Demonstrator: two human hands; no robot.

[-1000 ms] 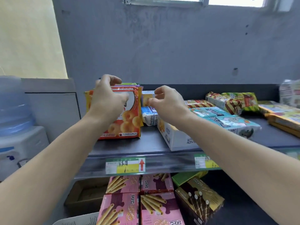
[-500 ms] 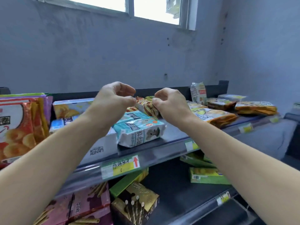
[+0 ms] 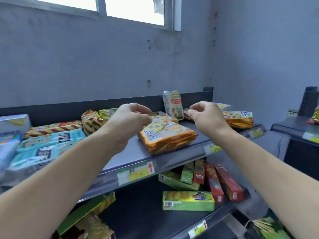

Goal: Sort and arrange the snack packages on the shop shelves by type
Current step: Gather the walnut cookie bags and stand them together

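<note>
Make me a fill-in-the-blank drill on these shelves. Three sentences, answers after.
The orange package lies on the ___ shelf.
The pale packet stands ___ against the back rail.
The red boxes are to the ___ of the green box.
Answers: top; upright; right.

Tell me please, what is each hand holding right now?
Left hand: fingers curled above the orange pack; whether it grips anything cannot be told.
Right hand: fingers curled too; grip cannot be told.
</note>
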